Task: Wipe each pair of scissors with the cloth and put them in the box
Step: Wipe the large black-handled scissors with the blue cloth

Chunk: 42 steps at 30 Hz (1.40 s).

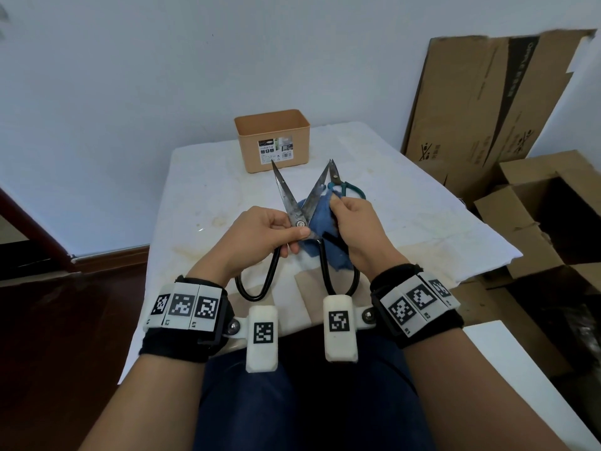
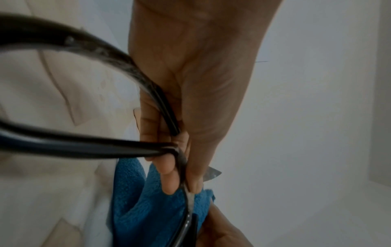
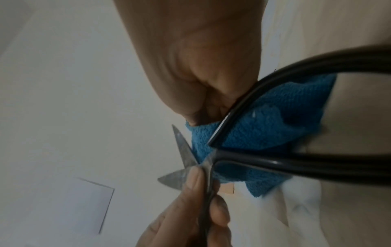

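Note:
Large black-handled scissors (image 1: pixel 294 206) are held above the table with their blades spread in a V. My left hand (image 1: pixel 276 231) pinches them at the pivot, thumb on top. My right hand (image 1: pixel 349 219) grips the blue cloth (image 1: pixel 322 219) and presses it against the right blade. The left wrist view shows my left fingers (image 2: pixel 169 177) pinching the metal by the pivot, the blue cloth (image 2: pixel 143 200) behind. In the right wrist view the cloth (image 3: pixel 264 127) lies bunched behind the black handles (image 3: pixel 296 163). A second pair, green-handled scissors (image 1: pixel 344 187), lies on the table beyond my right hand. The orange box (image 1: pixel 273 141) stands open at the far edge.
The table is covered with a stained white cloth (image 1: pixel 201 203). Flattened and open cardboard boxes (image 1: pixel 487 109) stand to the right along the wall. A white board (image 1: pixel 520 369) lies at the lower right, the dark floor at the left.

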Each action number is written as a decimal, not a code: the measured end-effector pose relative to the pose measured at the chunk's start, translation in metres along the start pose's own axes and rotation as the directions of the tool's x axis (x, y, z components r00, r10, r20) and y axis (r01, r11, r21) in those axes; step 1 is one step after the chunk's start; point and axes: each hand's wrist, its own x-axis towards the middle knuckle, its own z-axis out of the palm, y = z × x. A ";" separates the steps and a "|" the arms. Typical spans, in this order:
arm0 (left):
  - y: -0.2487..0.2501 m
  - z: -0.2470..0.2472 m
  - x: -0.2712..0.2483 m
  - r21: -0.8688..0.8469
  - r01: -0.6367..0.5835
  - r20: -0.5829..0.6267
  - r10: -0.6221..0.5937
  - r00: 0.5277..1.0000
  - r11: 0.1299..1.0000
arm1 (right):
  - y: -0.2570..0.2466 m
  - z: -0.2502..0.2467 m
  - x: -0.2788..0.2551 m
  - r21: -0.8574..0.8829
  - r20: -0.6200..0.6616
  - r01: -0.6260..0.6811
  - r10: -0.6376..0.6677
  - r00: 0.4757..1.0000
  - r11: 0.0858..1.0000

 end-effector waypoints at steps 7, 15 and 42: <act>0.001 -0.005 -0.002 0.014 0.014 -0.011 -0.014 1.000 1.000 | -0.012 -0.007 -0.002 0.082 -0.055 0.026 -0.021 0.998 0.996; 0.003 0.000 -0.002 0.017 0.005 0.040 -0.006 0.999 1.000 | -0.013 0.003 -0.008 0.044 0.081 0.137 -0.140 0.987 0.990; 0.002 0.004 -0.004 -0.030 0.016 0.083 -0.013 0.996 0.999 | -0.006 -0.001 -0.002 -0.099 -0.001 0.216 -0.218 0.976 0.971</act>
